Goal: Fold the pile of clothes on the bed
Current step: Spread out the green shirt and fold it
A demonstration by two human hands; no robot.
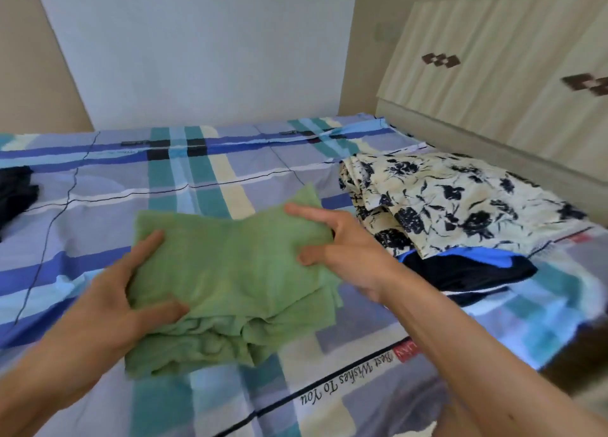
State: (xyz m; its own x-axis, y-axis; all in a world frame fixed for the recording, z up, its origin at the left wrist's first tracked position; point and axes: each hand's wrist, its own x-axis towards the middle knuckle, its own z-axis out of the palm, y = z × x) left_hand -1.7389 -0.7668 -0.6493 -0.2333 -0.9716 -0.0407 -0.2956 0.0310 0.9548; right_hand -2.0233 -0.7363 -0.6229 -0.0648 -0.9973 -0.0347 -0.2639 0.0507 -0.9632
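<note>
As hands [108, 292] [348, 252] grip green garment [237, 272], floral stack [460, 200] close right

Green garment [230, 265]; blue plaid bedsheet [197, 160].

On my feed the green garment [230, 265] sits dead centre on the bed [230, 160], folded to a rough rectangle, with its layers bunched along the 6 o'clock edge. At 3 o'clock a folded cream floral piece [460, 200] lies on a black-and-blue garment [467, 269]. Way over at 9 o'clock there's a dark crumpled one [16, 193], cut off by the frame.
</note>
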